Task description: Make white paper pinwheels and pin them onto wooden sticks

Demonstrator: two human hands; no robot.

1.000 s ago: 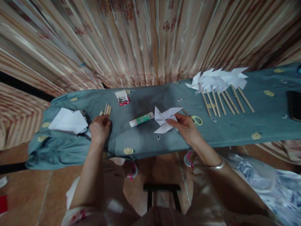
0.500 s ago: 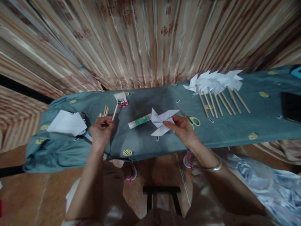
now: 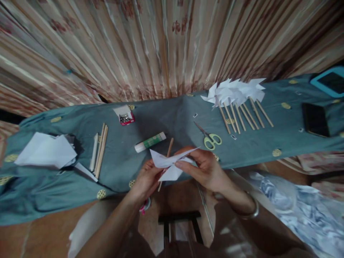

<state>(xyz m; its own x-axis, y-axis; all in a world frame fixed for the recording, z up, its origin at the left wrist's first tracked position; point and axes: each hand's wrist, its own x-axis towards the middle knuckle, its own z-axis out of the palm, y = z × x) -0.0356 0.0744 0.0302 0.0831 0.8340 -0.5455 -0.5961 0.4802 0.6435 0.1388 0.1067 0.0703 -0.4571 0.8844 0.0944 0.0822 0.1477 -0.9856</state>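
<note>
My right hand (image 3: 208, 168) pinches a white paper pinwheel (image 3: 172, 171) between thumb and fingers, just above the table's front edge. Behind the paper, my left hand (image 3: 147, 177) is closed on a thin wooden stick (image 3: 170, 146), which stands tilted with its upper end beyond the paper. Stick and paper overlap; whether they touch cannot be made out. A green and white glue stick (image 3: 151, 142) lies just past my hands. Scissors with yellow-green handles (image 3: 209, 138) rest beyond my right hand. An open small red and white box of metal pins (image 3: 125, 116) is farther back.
Finished paper pinwheels on sticks (image 3: 236, 95) lie in a row at the back right. A dark phone (image 3: 315, 120) and a blue-framed device (image 3: 330, 81) are at the far right. Left are stacked white paper (image 3: 47, 150), loose wooden sticks (image 3: 102, 150) and a pencil-like white stick (image 3: 94, 152).
My left hand has carried the stick from the left side over to the pinwheel. My right hand has brought the pinwheel lower and tilted it. The view has shifted rightward.
</note>
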